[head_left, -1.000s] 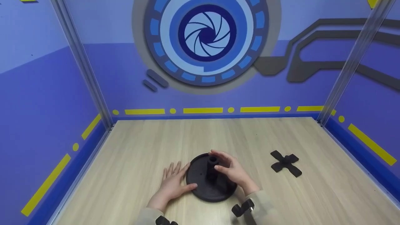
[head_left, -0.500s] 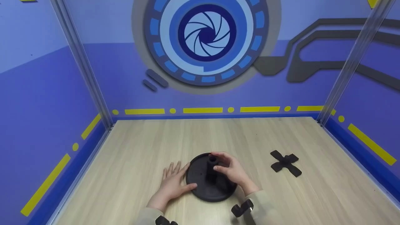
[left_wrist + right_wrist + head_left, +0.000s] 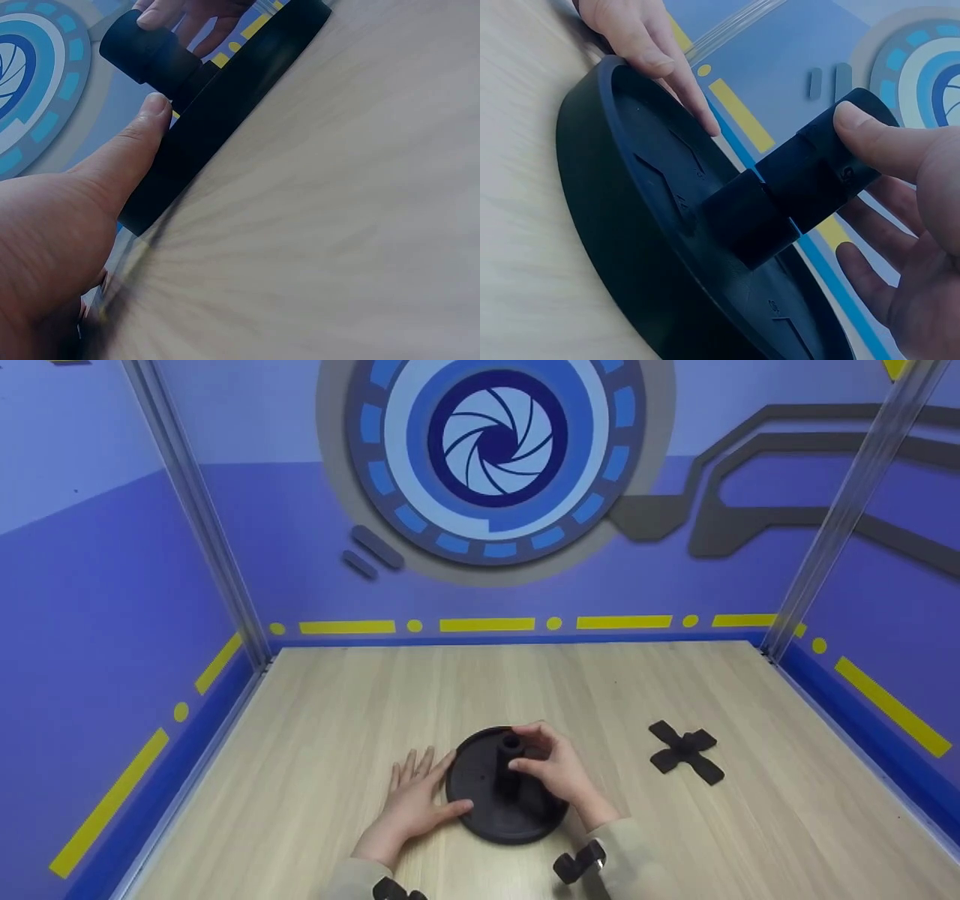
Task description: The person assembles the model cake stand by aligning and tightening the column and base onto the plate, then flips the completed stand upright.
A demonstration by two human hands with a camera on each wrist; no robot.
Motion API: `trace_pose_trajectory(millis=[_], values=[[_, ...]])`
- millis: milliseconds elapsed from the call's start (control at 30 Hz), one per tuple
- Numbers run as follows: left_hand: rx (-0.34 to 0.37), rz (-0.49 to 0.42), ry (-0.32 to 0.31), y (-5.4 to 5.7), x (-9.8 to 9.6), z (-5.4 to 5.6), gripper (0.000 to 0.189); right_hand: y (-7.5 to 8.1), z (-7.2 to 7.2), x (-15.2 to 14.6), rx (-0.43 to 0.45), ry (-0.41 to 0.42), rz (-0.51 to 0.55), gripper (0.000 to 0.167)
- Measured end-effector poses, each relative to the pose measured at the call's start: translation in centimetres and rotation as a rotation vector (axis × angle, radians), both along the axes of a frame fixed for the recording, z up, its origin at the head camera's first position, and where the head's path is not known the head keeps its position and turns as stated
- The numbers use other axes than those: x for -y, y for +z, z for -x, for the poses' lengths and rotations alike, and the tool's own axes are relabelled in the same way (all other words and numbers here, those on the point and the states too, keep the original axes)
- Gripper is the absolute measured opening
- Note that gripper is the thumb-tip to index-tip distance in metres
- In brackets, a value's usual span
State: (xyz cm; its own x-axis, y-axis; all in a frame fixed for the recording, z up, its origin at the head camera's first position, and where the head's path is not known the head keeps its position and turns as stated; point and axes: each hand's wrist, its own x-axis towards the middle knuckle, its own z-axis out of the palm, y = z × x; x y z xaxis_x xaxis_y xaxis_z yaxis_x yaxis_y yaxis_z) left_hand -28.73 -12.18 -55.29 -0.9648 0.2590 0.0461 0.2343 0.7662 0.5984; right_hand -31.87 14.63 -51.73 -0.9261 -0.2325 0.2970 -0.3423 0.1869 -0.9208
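Note:
A black round base with a raised rim lies flat on the table. From its centre rises a short stub, and a black hollow cylinder stands on that stub, with a thin gap showing at the joint. My right hand pinches the cylinder's upper end between thumb and fingers; the fingertips behind it are partly hidden. Against the base's left rim rests my left hand, its fingers straight and spread, its thumb over the edge. The black four-armed piece lies untouched to the right.
The wood-patterned table is bounded by a blue back wall and side walls. Metal posts stand at the back corners. Black wrist mounts sit on both sleeves.
My right hand's fingers have shifted slightly around the cylinder's top, the thumb moving a little left. The left hand, the base and the four-armed piece stay where they were.

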Motion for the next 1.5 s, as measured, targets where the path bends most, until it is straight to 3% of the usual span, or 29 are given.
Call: trace_pose_trajectory(millis=[233,733,833,967,1100,1200,1500], values=[[-0.008,-0.003,-0.002,-0.1,0.1,0.0,0.095,-0.1,-0.1,0.3,-0.022,-0.071,-0.036,0.048],[-0.015,0.015,0.0,0.0,0.0,-0.1,0.096,-0.7,-0.2,0.8,-0.078,-0.126,-0.008,0.053],[-0.026,0.02,-0.002,-0.1,0.0,0.0,0.095,-0.8,0.0,0.6,-0.085,-0.097,-0.023,0.061],[-0.032,0.02,-0.001,-0.1,0.0,0.0,0.095,-0.6,0.1,0.0,-0.03,0.013,-0.015,0.07],[-0.024,0.01,-0.003,0.0,0.0,-0.1,0.095,-0.3,0.2,-0.5,0.011,0.177,0.036,0.068],[-0.015,0.0,-0.008,0.0,0.1,-0.2,0.096,-0.5,0.2,-0.6,0.01,0.247,0.067,0.063],[-0.004,0.002,0.001,-0.1,0.0,0.1,0.095,-0.5,0.3,-0.5,0.0,0.212,0.051,0.057]])
